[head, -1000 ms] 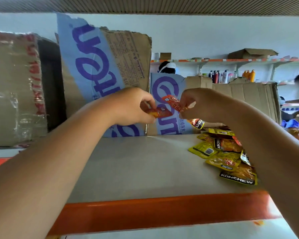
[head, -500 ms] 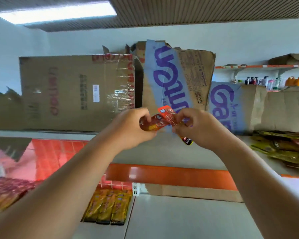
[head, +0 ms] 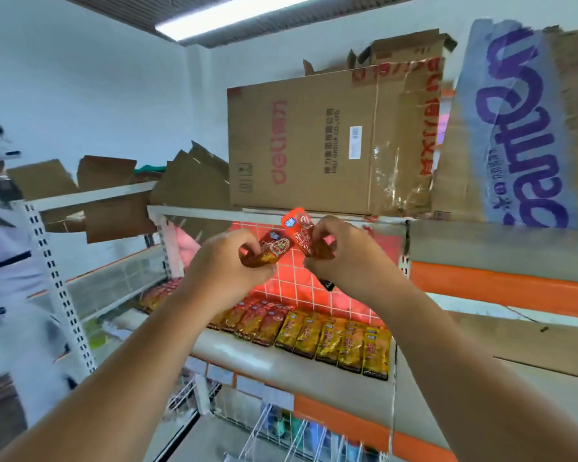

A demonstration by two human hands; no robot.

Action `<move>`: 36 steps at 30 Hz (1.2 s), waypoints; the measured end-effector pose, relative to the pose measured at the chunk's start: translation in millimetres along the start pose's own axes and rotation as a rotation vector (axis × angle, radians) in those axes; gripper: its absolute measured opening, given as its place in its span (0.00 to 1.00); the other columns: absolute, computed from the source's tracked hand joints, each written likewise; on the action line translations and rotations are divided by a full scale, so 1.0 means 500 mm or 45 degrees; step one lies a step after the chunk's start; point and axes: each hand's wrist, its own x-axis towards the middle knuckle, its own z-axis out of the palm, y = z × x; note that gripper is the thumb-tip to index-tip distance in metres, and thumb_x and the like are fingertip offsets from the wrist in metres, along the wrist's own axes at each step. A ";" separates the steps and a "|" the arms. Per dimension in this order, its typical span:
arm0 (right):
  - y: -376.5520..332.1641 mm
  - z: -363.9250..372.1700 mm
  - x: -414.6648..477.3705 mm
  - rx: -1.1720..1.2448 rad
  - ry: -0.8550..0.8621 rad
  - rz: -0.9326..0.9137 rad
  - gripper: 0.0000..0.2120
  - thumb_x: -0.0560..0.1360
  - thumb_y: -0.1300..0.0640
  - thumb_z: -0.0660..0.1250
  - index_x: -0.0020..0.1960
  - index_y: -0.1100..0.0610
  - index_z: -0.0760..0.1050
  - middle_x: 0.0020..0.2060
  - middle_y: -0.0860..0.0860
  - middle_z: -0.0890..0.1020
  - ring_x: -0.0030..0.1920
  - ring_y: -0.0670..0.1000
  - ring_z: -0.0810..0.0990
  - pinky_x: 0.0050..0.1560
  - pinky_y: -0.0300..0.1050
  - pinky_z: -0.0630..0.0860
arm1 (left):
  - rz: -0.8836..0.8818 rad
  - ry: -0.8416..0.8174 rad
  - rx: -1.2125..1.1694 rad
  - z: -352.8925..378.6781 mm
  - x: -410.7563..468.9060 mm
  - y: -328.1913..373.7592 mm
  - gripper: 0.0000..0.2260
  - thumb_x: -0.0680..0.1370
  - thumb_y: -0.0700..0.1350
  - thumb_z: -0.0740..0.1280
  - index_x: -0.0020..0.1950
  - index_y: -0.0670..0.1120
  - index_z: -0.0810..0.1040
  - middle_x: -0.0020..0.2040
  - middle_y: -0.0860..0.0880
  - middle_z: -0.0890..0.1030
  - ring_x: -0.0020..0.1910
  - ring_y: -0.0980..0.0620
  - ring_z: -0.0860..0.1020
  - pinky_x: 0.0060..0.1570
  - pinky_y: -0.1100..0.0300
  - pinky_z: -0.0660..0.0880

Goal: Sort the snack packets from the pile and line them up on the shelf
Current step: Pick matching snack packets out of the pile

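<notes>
1 packet in left grip; second packet, right grip.

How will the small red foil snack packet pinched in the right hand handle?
Probably light: the small red foil snack packet stands up from a pinch of the right hand. Likely somewhat slick, given its glossy film. Flat, so unlikely to roll.

Grips a red snack packet in left hand, pinches a second red packet in right hand, side by side at centre. At 6 o'clock, row of red and yellow packets on shelf.
</notes>
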 end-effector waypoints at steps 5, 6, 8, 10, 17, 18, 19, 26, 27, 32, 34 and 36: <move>-0.012 0.145 0.027 0.054 -0.114 -0.014 0.14 0.72 0.52 0.76 0.50 0.48 0.72 0.45 0.45 0.79 0.40 0.47 0.77 0.33 0.38 0.72 | -0.171 -0.034 -0.035 -0.019 -0.028 -0.126 0.12 0.71 0.52 0.80 0.48 0.54 0.79 0.45 0.59 0.81 0.43 0.58 0.81 0.41 0.59 0.77; -0.009 0.170 0.032 0.055 -0.126 -0.015 0.14 0.72 0.51 0.76 0.50 0.47 0.72 0.46 0.46 0.78 0.40 0.46 0.77 0.32 0.36 0.70 | -0.195 -0.023 -0.035 -0.017 -0.029 -0.148 0.13 0.71 0.53 0.80 0.49 0.55 0.79 0.46 0.59 0.81 0.43 0.58 0.81 0.41 0.58 0.78; 0.001 0.220 0.047 0.050 -0.156 -0.006 0.15 0.73 0.49 0.76 0.52 0.46 0.72 0.48 0.46 0.77 0.43 0.45 0.77 0.37 0.37 0.73 | -0.252 -0.001 -0.022 -0.006 -0.027 -0.191 0.14 0.71 0.56 0.79 0.49 0.55 0.78 0.46 0.58 0.81 0.43 0.56 0.81 0.43 0.56 0.79; 0.015 0.264 0.064 0.053 -0.169 0.024 0.15 0.73 0.46 0.76 0.53 0.46 0.72 0.50 0.46 0.77 0.47 0.46 0.78 0.43 0.43 0.77 | -0.308 0.007 0.022 0.011 -0.018 -0.229 0.14 0.70 0.57 0.79 0.49 0.56 0.78 0.46 0.59 0.81 0.44 0.56 0.80 0.44 0.55 0.79; 0.105 0.404 0.157 -0.002 -0.213 0.107 0.17 0.73 0.44 0.75 0.54 0.48 0.72 0.49 0.48 0.74 0.49 0.50 0.76 0.50 0.47 0.77 | -0.426 -0.010 0.062 0.097 0.054 -0.365 0.14 0.69 0.56 0.80 0.47 0.53 0.80 0.43 0.57 0.82 0.44 0.58 0.80 0.39 0.62 0.75; 0.123 0.427 0.174 -0.007 -0.231 0.125 0.17 0.73 0.44 0.75 0.55 0.48 0.72 0.50 0.48 0.74 0.49 0.50 0.75 0.50 0.47 0.77 | -0.449 -0.023 0.046 0.114 0.068 -0.389 0.13 0.69 0.56 0.80 0.46 0.53 0.80 0.42 0.57 0.82 0.43 0.58 0.80 0.39 0.62 0.75; 0.139 0.445 0.185 -0.022 -0.248 0.146 0.18 0.73 0.44 0.75 0.55 0.49 0.72 0.50 0.48 0.74 0.49 0.50 0.75 0.50 0.47 0.76 | -0.469 -0.041 0.046 0.129 0.078 -0.407 0.13 0.69 0.55 0.80 0.46 0.53 0.80 0.41 0.56 0.82 0.42 0.58 0.80 0.39 0.62 0.76; 0.265 0.578 0.237 -0.062 -0.356 0.323 0.17 0.70 0.41 0.74 0.52 0.45 0.71 0.49 0.48 0.74 0.47 0.49 0.75 0.43 0.44 0.69 | -0.532 -0.162 0.098 0.239 0.131 -0.541 0.11 0.71 0.55 0.76 0.45 0.55 0.76 0.43 0.55 0.79 0.43 0.56 0.78 0.37 0.60 0.72; 0.279 0.594 0.239 -0.061 -0.365 0.357 0.18 0.70 0.40 0.74 0.52 0.45 0.71 0.48 0.48 0.75 0.47 0.49 0.75 0.42 0.44 0.69 | -0.529 -0.158 0.121 0.252 0.133 -0.556 0.11 0.71 0.56 0.76 0.47 0.56 0.76 0.45 0.55 0.78 0.44 0.56 0.77 0.39 0.61 0.71; 0.324 0.661 0.237 -0.075 -0.416 0.433 0.17 0.70 0.42 0.75 0.47 0.47 0.69 0.43 0.45 0.72 0.40 0.43 0.71 0.35 0.40 0.69 | -0.590 -0.214 0.245 0.319 0.133 -0.627 0.16 0.73 0.60 0.72 0.57 0.57 0.76 0.52 0.55 0.73 0.47 0.52 0.77 0.45 0.56 0.75; 0.330 0.684 0.233 -0.091 -0.416 0.441 0.18 0.71 0.41 0.74 0.47 0.46 0.67 0.43 0.44 0.69 0.41 0.42 0.70 0.34 0.36 0.64 | -0.553 -0.225 0.275 0.341 0.134 -0.649 0.16 0.71 0.62 0.70 0.54 0.57 0.75 0.52 0.56 0.73 0.47 0.51 0.77 0.45 0.55 0.77; 0.334 0.709 0.230 -0.106 -0.421 0.477 0.18 0.71 0.39 0.73 0.46 0.46 0.66 0.45 0.44 0.68 0.43 0.44 0.70 0.36 0.37 0.67 | -0.515 -0.233 0.299 0.360 0.134 -0.669 0.16 0.71 0.63 0.69 0.54 0.57 0.75 0.52 0.57 0.73 0.47 0.52 0.77 0.46 0.54 0.78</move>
